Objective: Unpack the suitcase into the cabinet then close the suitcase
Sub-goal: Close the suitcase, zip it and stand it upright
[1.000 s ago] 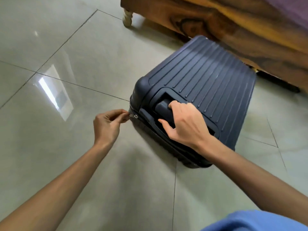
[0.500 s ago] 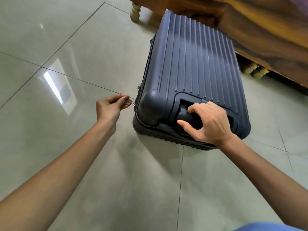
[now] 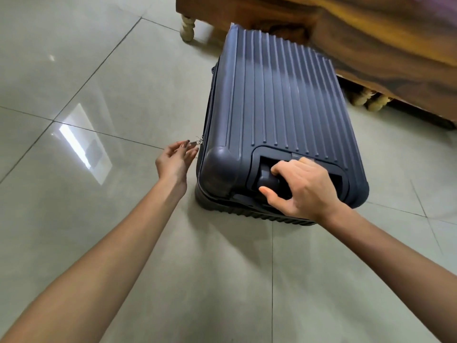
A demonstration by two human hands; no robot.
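Suitcase (image 3: 279, 100) has swung lengthwise — left hand (image 3: 174, 162) followed, pinching zipper pull (image 3: 195, 143).

The right hand (image 3: 305, 190) covers most of the suitcase handle (image 3: 268, 178); wooden furniture (image 3: 371, 33) runs past the top edge.

No readable text, label or number shows anywhere.

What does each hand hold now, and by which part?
The left hand pinches the zipper pull at the suitcase's near left corner; the right hand grips its recessed handle.
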